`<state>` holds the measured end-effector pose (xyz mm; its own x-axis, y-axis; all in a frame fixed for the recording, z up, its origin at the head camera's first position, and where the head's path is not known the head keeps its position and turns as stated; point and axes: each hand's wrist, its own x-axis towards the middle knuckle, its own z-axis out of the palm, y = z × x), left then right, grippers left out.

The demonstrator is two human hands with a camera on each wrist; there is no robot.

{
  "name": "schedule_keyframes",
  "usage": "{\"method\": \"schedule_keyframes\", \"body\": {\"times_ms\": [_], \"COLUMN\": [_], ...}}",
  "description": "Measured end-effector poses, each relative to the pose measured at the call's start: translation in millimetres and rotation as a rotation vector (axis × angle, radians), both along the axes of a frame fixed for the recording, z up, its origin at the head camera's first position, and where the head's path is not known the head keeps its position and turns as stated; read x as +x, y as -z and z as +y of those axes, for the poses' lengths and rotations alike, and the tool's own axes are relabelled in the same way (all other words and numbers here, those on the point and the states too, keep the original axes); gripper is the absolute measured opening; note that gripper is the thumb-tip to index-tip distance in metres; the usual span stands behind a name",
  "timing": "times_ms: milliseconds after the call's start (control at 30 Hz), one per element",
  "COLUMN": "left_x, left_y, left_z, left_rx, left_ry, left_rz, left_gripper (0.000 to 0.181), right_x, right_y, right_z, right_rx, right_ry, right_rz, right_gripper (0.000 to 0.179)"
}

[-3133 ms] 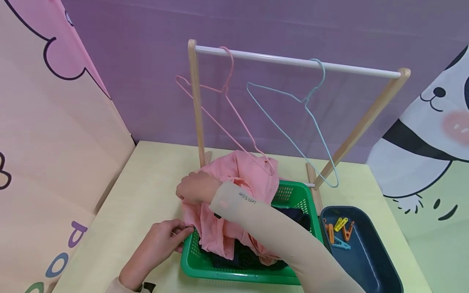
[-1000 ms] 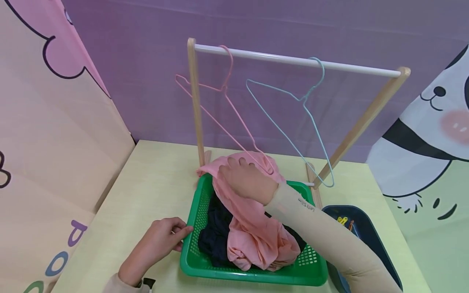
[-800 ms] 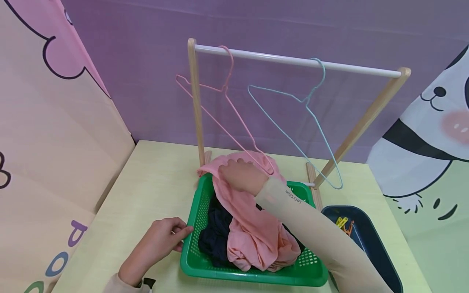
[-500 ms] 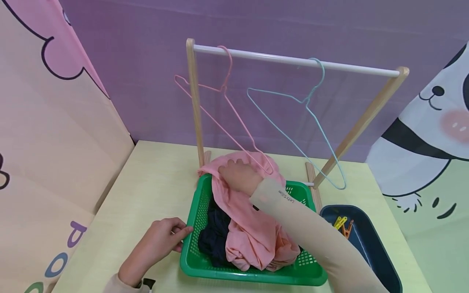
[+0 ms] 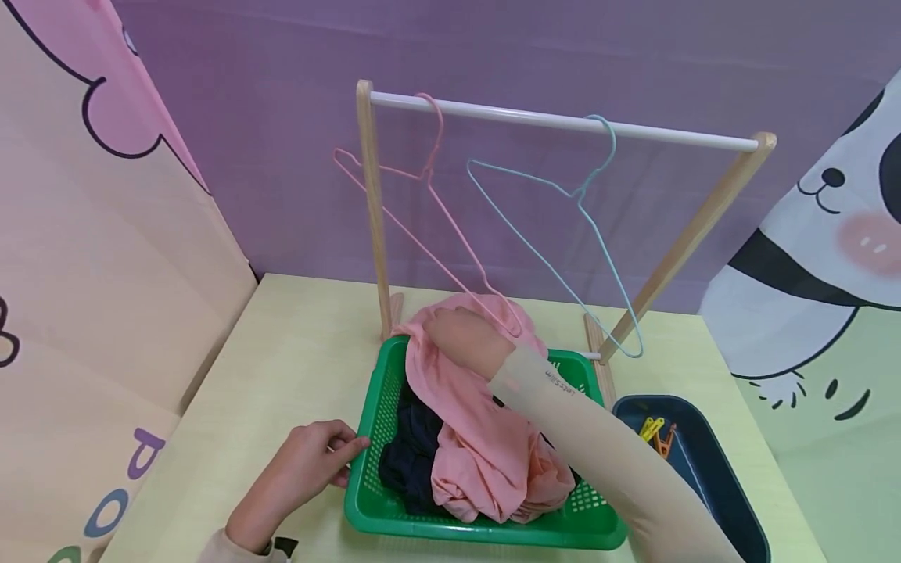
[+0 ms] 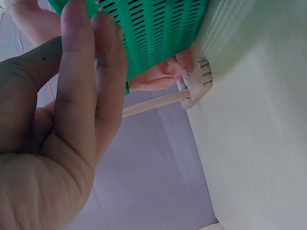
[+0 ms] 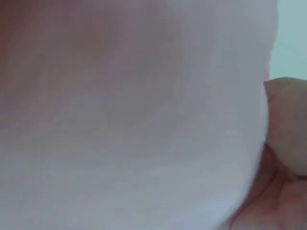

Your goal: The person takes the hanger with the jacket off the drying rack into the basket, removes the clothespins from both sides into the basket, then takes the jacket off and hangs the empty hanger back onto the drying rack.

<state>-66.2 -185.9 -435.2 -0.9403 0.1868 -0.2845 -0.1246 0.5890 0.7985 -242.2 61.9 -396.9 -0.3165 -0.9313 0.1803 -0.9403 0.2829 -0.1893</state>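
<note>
My left hand (image 5: pixel 310 469) pinches the left rim of the green basket (image 5: pixel 486 535), thumb on top. In the left wrist view its fingers (image 6: pixel 76 96) reach the basket's slotted wall (image 6: pixel 165 40). My right hand (image 5: pixel 464 340) holds a bunch of the pink garment (image 5: pixel 479 453) over the basket's back edge; its fingertips are partly hidden in the head view. Pale cloth (image 7: pixel 134 124) fills most of the right wrist view, with part of the hand (image 7: pixel 288 127) at the right. The garment spreads from the basket over its far rim. Dark clothing (image 5: pixel 408 461) lies beneath it.
A wooden rack with a white rail (image 5: pixel 535 117) stands behind the basket. From it hang a pink hanger (image 5: pixel 464 238), its lower end against the garment, and a blue hanger (image 5: pixel 598 234). A dark tray (image 5: pixel 725 469) with clothespins (image 5: pixel 658 434) sits right of the basket.
Since the oldest frame my right hand has moved right and back with the pink garment, uncovering dark clothing on the left. The blue hanger sways. My left hand stays on the rim.
</note>
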Motion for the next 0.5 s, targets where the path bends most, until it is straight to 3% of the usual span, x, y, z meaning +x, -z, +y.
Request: {"method": "schedule_keyframes", "body": {"times_ms": [33,67,167,267,333,500], "left_x": [0.2,0.5,0.9,0.9,0.5,-0.2], "left_y": [0.6,1.0,1.5,1.3,0.6,-2.0], "left_z": [0.0,-0.1,-0.1,0.0,0.3,2.0], "left_rx": [0.002,0.002,0.004,0.002,-0.002,-0.037], "left_ry": [0.002,0.0,0.0,0.003,0.005,-0.005], "left_rz": [0.001,-0.004,-0.004,-0.006,-0.009,-0.021], "left_gripper": [0.021,0.021,0.021,0.021,0.021,0.019], "right_x": [16.6,33.9,62.4,85.7,99.9,132.1], "right_y": [-7.6,-13.3,-20.2,-27.5,-32.8,-42.1], "right_z": [0.6,2.5,11.8,26.4,35.8,56.4], "right_rx": [0.145,0.255,0.322,0.338,0.367,0.425], "right_ry": [0.157,0.279,0.366,0.364,0.351,0.296], "right_rz": [0.22,0.359,0.491,0.496,0.44,0.362], "right_gripper": [0.03,0.013,0.02,0.015,0.012,0.025]}}
